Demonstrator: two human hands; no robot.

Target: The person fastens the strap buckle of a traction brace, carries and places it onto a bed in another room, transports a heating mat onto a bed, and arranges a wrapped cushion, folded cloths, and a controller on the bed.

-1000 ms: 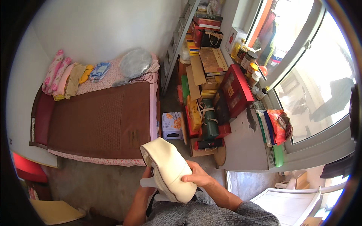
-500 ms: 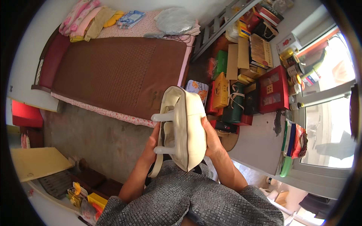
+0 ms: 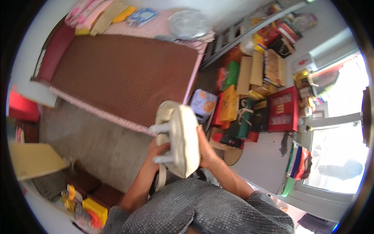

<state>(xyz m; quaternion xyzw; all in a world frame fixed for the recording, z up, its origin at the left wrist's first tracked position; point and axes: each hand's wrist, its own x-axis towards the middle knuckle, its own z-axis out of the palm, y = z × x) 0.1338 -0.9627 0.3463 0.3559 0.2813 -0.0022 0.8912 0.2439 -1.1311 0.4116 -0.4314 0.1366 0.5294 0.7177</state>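
Concrete floor (image 3: 93, 132) spreads between a bed with a brown mat (image 3: 124, 74) and a crowded stack of boxes, a red one (image 3: 282, 111) and a yellow one (image 3: 228, 104) among them. Above that floor, close in front of the person's patterned grey clothing (image 3: 163, 206), a cream leather-look padded piece is held up (image 3: 190, 144), gripped between both hands: the left hand (image 3: 154, 153) has its fingers between two pale rods (image 3: 160, 128), while the right hand (image 3: 207, 153) presses the opposite side, its fingertips hidden. Smooth covering and a sideways hold could let the piece slip if either hand eased off. A loose strap (image 3: 161, 179) hangs near the left forearm and might snag there; the protruding rods might catch on clothing if it were turned carelessly.
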